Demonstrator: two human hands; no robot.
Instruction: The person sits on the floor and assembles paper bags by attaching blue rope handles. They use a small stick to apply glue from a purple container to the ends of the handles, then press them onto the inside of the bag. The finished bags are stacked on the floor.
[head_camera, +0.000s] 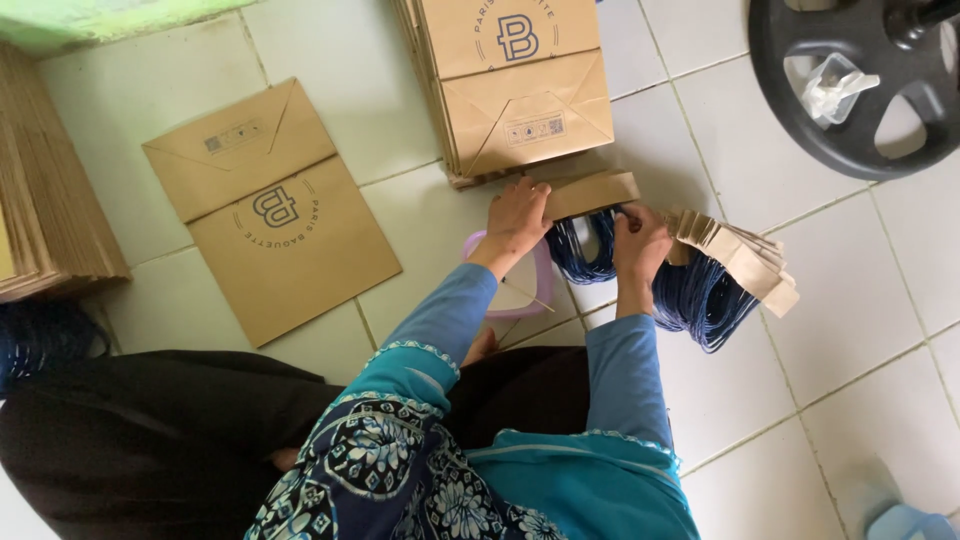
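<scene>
My left hand (515, 218) pinches a brown paper strip (592, 192) with a dark blue cord loop (580, 250) hanging from it, just in front of a stack of brown paper bags (520, 95). Beside it, my right hand (640, 243) grips the near end of a fanned bundle of the same paper-strip cord handles (735, 265), whose blue loops rest on the tiled floor. A pale pink plastic container (543, 283) sits under my left wrist, partly hidden.
One flat brown paper bag (275, 210) lies alone on the white tiles to the left. Another pile of bags (50, 200) fills the far left, with blue cords (40, 340) below it. A black spoked wheel (860, 90) lies top right, a light blue slipper (905, 522) bottom right.
</scene>
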